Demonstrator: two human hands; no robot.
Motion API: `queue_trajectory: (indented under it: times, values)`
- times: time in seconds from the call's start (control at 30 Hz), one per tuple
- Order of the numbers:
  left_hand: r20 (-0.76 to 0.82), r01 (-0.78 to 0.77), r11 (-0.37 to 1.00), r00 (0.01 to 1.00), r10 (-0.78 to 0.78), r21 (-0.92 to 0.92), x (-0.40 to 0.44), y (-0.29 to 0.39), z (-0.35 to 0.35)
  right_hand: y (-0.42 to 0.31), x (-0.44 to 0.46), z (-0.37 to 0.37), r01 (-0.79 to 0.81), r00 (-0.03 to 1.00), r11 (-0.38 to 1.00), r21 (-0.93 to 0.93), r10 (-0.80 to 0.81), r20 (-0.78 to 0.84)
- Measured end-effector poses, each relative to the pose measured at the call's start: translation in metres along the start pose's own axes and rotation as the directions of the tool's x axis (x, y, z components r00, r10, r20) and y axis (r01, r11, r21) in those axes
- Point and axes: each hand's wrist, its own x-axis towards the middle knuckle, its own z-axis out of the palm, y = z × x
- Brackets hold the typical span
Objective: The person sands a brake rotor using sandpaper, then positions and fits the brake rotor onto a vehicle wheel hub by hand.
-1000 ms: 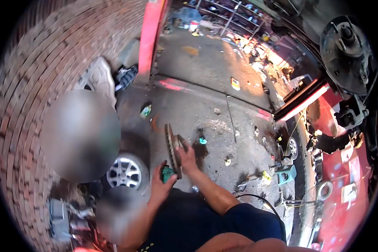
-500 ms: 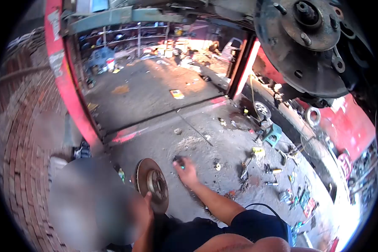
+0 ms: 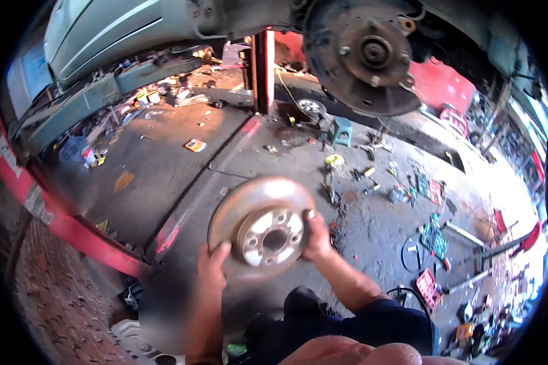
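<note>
A brake disc [image 3: 231,219] with rusty edges and a paler, bolt-holed centre is held up in front of me, its hub side facing my view. My left hand [image 3: 214,264] grips its lower left rim, thumb on the face. On the right rim, my right hand [image 3: 316,236] is closed around the edge, the other fingers hidden behind the disc. Above and to the right hangs a bare wheel hub [image 3: 374,58] with studs, in front of a dark backing plate [image 3: 329,73]. The disc and the hub are apart.
A raised car body [image 3: 115,30] is overhead, with a lift arm [image 3: 97,97] below it. Red lift posts stand at left [image 3: 67,225] and centre [image 3: 265,73]. A green stool [image 3: 342,131], a wheel [image 3: 310,106], a red tool case [image 3: 429,289] and scattered tools are on the floor.
The disc has risen from low near my legs to in front of me. My right hand, earlier off the disc, now grips its right rim. My view has turned right, towards the hub.
</note>
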Motion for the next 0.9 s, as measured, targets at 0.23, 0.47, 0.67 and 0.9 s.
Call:
queue_trajectory:
  times: [0.23,0.47,0.67,0.9]
  values:
    - [0.276,-0.284,0.946,0.907,0.317,-0.155,0.060,0.007,0.090,-0.137,-0.046,0.042,0.543,0.788,0.574,-0.613,-0.599,0.138]
    - [0.232,-0.456,0.859,0.832,0.505,-0.233,0.088,0.071,0.198,-0.237,-0.061,0.143,0.610,0.468,0.013,-0.792,-0.812,0.348]
    - [0.283,-0.446,0.875,0.828,0.484,-0.189,0.079,0.116,0.232,-0.282,-0.048,0.156,0.572,0.637,0.249,-0.781,-0.735,0.232]
    - [0.472,-0.405,0.903,0.774,0.423,-0.144,0.066,0.150,0.242,-0.263,-0.048,0.133,0.645,0.651,0.567,-0.513,-0.759,-0.020]
